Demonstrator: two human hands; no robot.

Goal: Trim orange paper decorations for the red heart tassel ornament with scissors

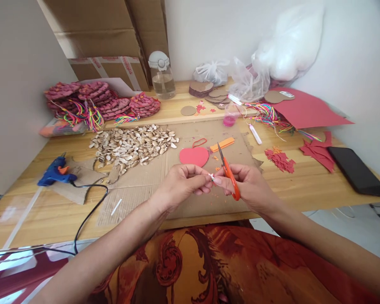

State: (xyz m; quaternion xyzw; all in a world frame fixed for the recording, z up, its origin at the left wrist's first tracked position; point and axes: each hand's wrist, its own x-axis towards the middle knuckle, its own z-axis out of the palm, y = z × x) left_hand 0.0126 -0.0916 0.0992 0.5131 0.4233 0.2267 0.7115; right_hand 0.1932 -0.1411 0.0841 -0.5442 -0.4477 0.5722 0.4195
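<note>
Both hands meet above the cardboard mat (145,192). My left hand (185,181) is closed, pinching a small pale star-shaped paper piece (211,176) between thumb and fingertips. My right hand (247,181) is closed around scissors (230,175) with orange handles, blades pointing up and away. The right thumb and fingertip also touch the small piece. Just beyond the hands lies a red rounded paper shape (194,157) with a red cord loop (199,142). Folded orange paper strips (222,145) rest beside it, with tiny orange scraps nearby.
Peanut shells (136,145) spread at left, behind a blue glue gun (57,169) with a black cord. Stacked pink discs with tassels (114,107) and a water bottle (163,78) stand behind. Red paper pieces (280,160) and a phone (357,171) lie at right.
</note>
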